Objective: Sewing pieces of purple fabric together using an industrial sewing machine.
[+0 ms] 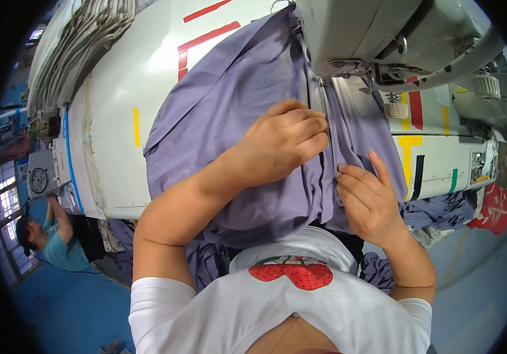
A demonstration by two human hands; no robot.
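Lavender fabric (230, 112) lies in folds across the sewing machine bed and hangs over its front edge toward my lap. My left hand (289, 141) is closed on this fabric beside a long, straight seam line that runs up to the sewing machine head (359, 35). The bent fingers hide the exact grip. To the right of that line, my right hand (368, 200) rests on the fabric with fingers stretched out, one pointing up and apart from the others. Under the machine head, the needle area is partly hidden.
A stack of folded grey-white cloth (82, 53) sits at the far left. Red tape (206, 38) and yellow tape (136, 127) mark the white table. A person in a teal shirt (65, 245) works at the left. More lavender cloth (442, 209) hangs at right near a red cloth (494, 207).
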